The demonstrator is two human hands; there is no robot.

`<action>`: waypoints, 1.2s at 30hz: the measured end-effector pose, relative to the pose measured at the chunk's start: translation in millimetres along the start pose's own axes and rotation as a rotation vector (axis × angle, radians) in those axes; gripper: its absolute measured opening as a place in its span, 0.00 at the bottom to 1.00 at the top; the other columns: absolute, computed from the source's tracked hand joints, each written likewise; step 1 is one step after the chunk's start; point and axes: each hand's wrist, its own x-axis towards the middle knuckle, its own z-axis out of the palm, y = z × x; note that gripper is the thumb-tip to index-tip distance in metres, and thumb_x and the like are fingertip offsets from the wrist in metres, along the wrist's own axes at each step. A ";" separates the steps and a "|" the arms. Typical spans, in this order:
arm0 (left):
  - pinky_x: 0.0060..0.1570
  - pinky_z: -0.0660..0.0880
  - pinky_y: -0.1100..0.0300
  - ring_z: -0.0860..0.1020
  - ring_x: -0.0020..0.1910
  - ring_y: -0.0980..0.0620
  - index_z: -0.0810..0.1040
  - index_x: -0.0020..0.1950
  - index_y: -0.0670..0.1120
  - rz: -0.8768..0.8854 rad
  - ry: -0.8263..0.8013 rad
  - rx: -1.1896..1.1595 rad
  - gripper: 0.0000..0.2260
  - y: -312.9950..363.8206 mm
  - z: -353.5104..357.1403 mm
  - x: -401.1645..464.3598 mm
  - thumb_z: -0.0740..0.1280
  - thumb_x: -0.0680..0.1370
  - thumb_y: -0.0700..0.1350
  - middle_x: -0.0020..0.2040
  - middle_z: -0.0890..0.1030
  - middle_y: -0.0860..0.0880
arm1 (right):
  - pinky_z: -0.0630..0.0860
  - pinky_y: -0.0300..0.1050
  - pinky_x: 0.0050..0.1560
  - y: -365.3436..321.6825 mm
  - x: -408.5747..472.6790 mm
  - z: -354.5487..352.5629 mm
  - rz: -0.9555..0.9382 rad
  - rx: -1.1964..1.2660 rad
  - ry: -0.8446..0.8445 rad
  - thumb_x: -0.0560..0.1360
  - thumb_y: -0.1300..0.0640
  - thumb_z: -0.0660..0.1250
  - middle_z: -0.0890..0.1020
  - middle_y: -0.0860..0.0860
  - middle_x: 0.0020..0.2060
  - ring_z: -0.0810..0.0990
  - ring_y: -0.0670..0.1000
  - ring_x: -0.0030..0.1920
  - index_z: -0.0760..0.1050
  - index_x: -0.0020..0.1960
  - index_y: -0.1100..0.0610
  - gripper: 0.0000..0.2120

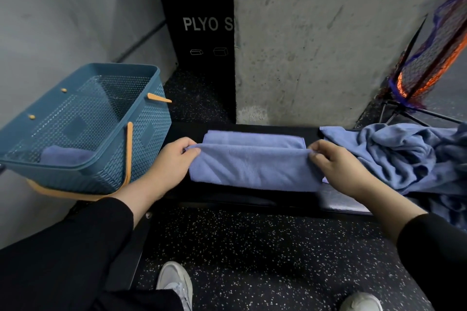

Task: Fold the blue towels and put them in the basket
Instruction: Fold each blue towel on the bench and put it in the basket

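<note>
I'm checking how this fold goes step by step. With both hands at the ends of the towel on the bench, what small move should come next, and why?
Probably carry the pinched edge on over and lay it flat. The left hand and right hand each pinch an end of the towel, whose upper layer is only partly folded over on the bench. The basket waits at left.

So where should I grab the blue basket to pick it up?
Probably by the orange handle. It has flopped down over the near side of the basket, so come from the front, slip your fingers under the strap and swing it up over the middle. The walls are wide and sloped, harder to grip.
</note>
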 end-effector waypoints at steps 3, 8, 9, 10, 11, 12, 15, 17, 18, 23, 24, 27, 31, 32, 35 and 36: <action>0.42 0.70 0.53 0.75 0.38 0.54 0.80 0.41 0.49 -0.081 -0.067 -0.086 0.08 -0.9 -1.7 -2.6 0.66 0.76 0.50 0.35 0.78 0.53 | 0.72 0.44 0.38 -0.1 -2.1 -6.1 0.026 0.034 -0.035 0.81 0.53 0.63 0.78 0.42 0.30 0.72 0.39 0.31 0.76 0.46 0.50 0.07; 0.35 0.74 0.54 0.76 0.32 0.50 0.81 0.41 0.49 -0.150 -0.153 -0.032 0.08 -8.1 1.2 -2.8 0.67 0.78 0.50 0.33 0.78 0.49 | 0.68 0.41 0.35 2.5 -0.7 -4.9 0.028 -0.027 -0.046 0.81 0.53 0.64 0.79 0.43 0.30 0.71 0.40 0.29 0.77 0.46 0.49 0.06; 0.34 0.75 0.54 0.76 0.32 0.50 0.81 0.41 0.49 -0.152 -0.144 -0.003 0.08 -10.1 2.9 -0.8 0.67 0.79 0.48 0.33 0.77 0.49 | 0.69 0.40 0.35 3.3 1.1 -3.0 0.033 -0.049 -0.046 0.80 0.53 0.65 0.81 0.45 0.32 0.72 0.41 0.30 0.77 0.46 0.49 0.05; 0.34 0.76 0.55 0.76 0.32 0.51 0.80 0.41 0.49 -0.153 -0.133 0.024 0.08 -12.3 4.7 1.8 0.67 0.80 0.47 0.33 0.77 0.48 | 0.70 0.40 0.35 4.1 3.4 -1.0 0.040 -0.066 -0.043 0.80 0.53 0.65 0.82 0.47 0.33 0.74 0.43 0.31 0.77 0.47 0.49 0.04; 0.34 0.76 0.54 0.76 0.33 0.51 0.80 0.41 0.49 -0.149 -0.124 0.052 0.08 -14.5 6.3 5.0 0.67 0.79 0.48 0.33 0.78 0.46 | 0.70 0.38 0.34 5.2 6.0 1.0 0.049 -0.079 -0.038 0.80 0.53 0.65 0.82 0.47 0.35 0.75 0.45 0.32 0.77 0.48 0.48 0.03; 0.36 0.76 0.51 0.76 0.33 0.50 0.80 0.41 0.49 -0.143 -0.114 0.084 0.08 -16.5 7.9 8.9 0.67 0.79 0.49 0.34 0.79 0.44 | 0.69 0.35 0.32 6.7 9.2 3.0 0.059 -0.093 -0.033 0.80 0.53 0.65 0.82 0.47 0.35 0.76 0.45 0.33 0.77 0.48 0.48 0.03; 0.37 0.73 0.51 0.75 0.34 0.52 0.79 0.41 0.49 -0.100 -0.082 0.177 0.08 -17.2 14.3 20.9 0.67 0.79 0.49 0.38 0.82 0.41 | 0.67 0.32 0.29 11.0 21.1 8.0 0.090 -0.170 -0.026 0.80 0.53 0.64 0.81 0.44 0.37 0.79 0.44 0.35 0.77 0.51 0.47 0.03; 0.36 0.69 0.56 0.73 0.32 0.54 0.78 0.41 0.48 -0.066 -0.063 0.222 0.08 -14.0 19.7 28.8 0.67 0.80 0.48 0.34 0.80 0.44 | 0.68 0.31 0.28 13.5 30.1 11.1 0.107 -0.198 -0.022 0.80 0.53 0.63 0.80 0.43 0.37 0.79 0.44 0.36 0.77 0.51 0.47 0.04; 0.35 0.67 0.58 0.72 0.32 0.54 0.78 0.42 0.49 -0.059 -0.057 0.242 0.08 -12.9 22.5 33.1 0.67 0.80 0.48 0.32 0.77 0.47 | 0.68 0.31 0.27 14.9 34.5 12.5 0.113 -0.207 -0.024 0.80 0.54 0.62 0.80 0.45 0.37 0.79 0.45 0.36 0.76 0.51 0.47 0.05; 0.35 0.72 0.55 0.78 0.35 0.51 0.77 0.42 0.52 -0.068 -0.019 0.358 0.07 -15.8 31.2 53.1 0.67 0.80 0.50 0.34 0.80 0.52 | 0.72 0.43 0.34 20.7 53.2 18.0 0.108 -0.345 -0.010 0.81 0.55 0.59 0.84 0.54 0.40 0.81 0.56 0.41 0.77 0.54 0.51 0.08; 0.35 0.72 0.55 0.79 0.36 0.50 0.77 0.42 0.53 -0.067 -0.003 0.398 0.07 -16.0 32.6 55.9 0.67 0.80 0.51 0.35 0.81 0.52 | 0.71 0.46 0.36 22.5 56.7 19.9 0.095 -0.386 0.003 0.81 0.55 0.60 0.84 0.55 0.40 0.81 0.57 0.41 0.77 0.54 0.53 0.08; 0.36 0.74 0.55 0.77 0.40 0.52 0.77 0.49 0.53 -0.036 0.065 0.551 0.04 -19.1 35.3 62.5 0.69 0.79 0.51 0.41 0.79 0.54 | 0.67 0.45 0.37 30.1 65.8 28.1 0.050 -0.468 0.043 0.79 0.55 0.64 0.84 0.55 0.40 0.81 0.58 0.41 0.77 0.53 0.55 0.06; 0.53 0.75 0.51 0.75 0.56 0.51 0.77 0.63 0.52 0.086 0.087 0.603 0.13 -29.1 36.1 67.0 0.68 0.79 0.52 0.58 0.76 0.54 | 0.73 0.50 0.38 37.5 72.6 37.3 -0.063 -0.631 0.121 0.74 0.56 0.69 0.79 0.56 0.47 0.78 0.62 0.48 0.76 0.53 0.57 0.10; 0.59 0.72 0.51 0.74 0.61 0.51 0.77 0.66 0.53 0.135 0.041 0.601 0.15 -30.6 36.7 67.0 0.67 0.80 0.53 0.62 0.76 0.54 | 0.74 0.51 0.39 35.1 73.0 37.7 -0.090 -0.645 0.149 0.73 0.56 0.70 0.78 0.57 0.47 0.77 0.63 0.48 0.77 0.53 0.57 0.10; 0.65 0.63 0.53 0.70 0.66 0.54 0.75 0.70 0.55 0.231 -0.144 0.682 0.18 -30.4 39.9 67.3 0.64 0.81 0.55 0.67 0.74 0.58 | 0.76 0.52 0.38 23.3 71.3 41.3 -0.168 -0.589 0.163 0.74 0.55 0.68 0.78 0.55 0.44 0.78 0.61 0.44 0.78 0.47 0.55 0.04; 0.64 0.62 0.53 0.70 0.66 0.54 0.75 0.70 0.55 0.235 -0.172 0.711 0.17 -30.0 41.3 68.4 0.63 0.82 0.55 0.66 0.75 0.58 | 0.76 0.52 0.38 18.9 69.1 43.2 -0.167 -0.565 0.127 0.75 0.54 0.67 0.79 0.53 0.42 0.79 0.59 0.43 0.78 0.46 0.54 0.04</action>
